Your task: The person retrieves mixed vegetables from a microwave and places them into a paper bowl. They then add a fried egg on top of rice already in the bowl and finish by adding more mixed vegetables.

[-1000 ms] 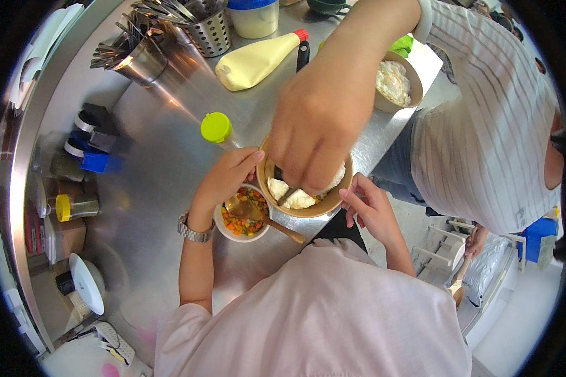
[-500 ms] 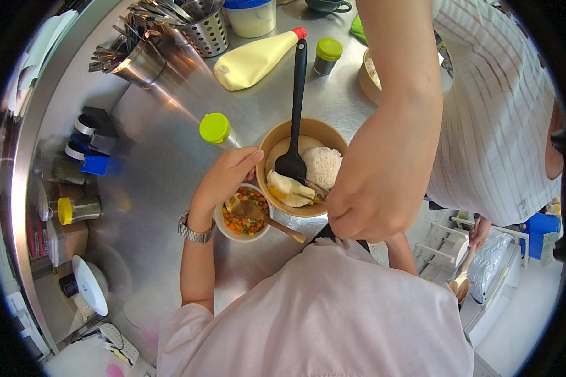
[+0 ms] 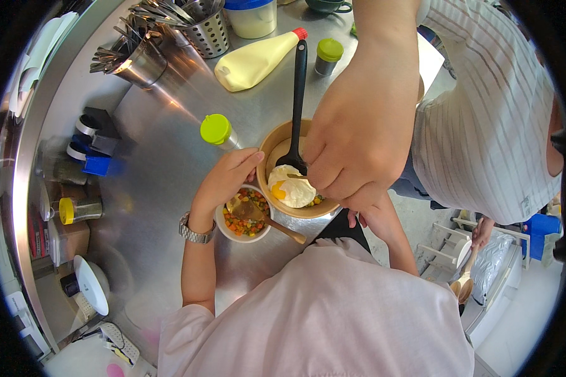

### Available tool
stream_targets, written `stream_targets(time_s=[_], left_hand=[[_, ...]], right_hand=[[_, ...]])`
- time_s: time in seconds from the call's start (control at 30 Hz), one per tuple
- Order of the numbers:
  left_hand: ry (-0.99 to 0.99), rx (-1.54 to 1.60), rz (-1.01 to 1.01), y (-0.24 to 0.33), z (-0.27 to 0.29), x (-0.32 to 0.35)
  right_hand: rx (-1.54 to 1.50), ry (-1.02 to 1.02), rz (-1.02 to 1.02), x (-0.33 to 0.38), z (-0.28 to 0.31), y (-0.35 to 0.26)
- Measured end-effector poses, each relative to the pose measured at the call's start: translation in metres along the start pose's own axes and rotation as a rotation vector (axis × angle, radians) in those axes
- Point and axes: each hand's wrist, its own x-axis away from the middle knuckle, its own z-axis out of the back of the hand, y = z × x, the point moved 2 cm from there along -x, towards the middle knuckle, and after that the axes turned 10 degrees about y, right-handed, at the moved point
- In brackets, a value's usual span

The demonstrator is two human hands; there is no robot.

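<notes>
Gripping a black spatula (image 3: 299, 94), the right hand (image 3: 358, 144) is hanging over the brown bowl (image 3: 267, 151), fingers closed tight around the lower handle. The blade is sitting down inside the bowl, touching the fried egg (image 3: 292, 188). Judging from that, the egg is already landing in the bowl and the transfer is looking nearly done. What is left is sliding the blade free and lifting the spatula out.

The egg is lying flat in the near half of the bowl, white with a yellow yolk showing at its left edge, and looking soft and whole. Bits of mixed vegetables are peeking out beside it on the right. The bowl is standing near the middle of the steel table (image 3: 163, 163), at its near edge.

The left hand (image 3: 483, 231) is hanging low at the far right, well apart from the bowl. It is too small to tell whether its fingers are open or closed.

A co-worker's hand (image 3: 229, 176) is touching the bowl's left rim. Just below it a white cup (image 3: 245, 217) is holding diced vegetables with a wooden spoon (image 3: 286, 231) in it. A green-capped jar (image 3: 216, 129) and a squeeze bottle (image 3: 251, 63) are standing farther back.
</notes>
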Motion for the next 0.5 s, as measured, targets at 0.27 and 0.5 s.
stream_targets(time_s=[0.27, 0.5], left_hand=[[0.009, -0.006, 0.006, 0.0049, 0.0005, 0.0035], [0.004, -0.034, -0.016, 0.0075, 0.0005, 0.0012]], right_hand=[[0.033, 0.028, -0.019, -0.0025, -0.0018, 0.0031], [0.02, 0.014, -0.05, -0.0024, -0.0022, 0.0025]])
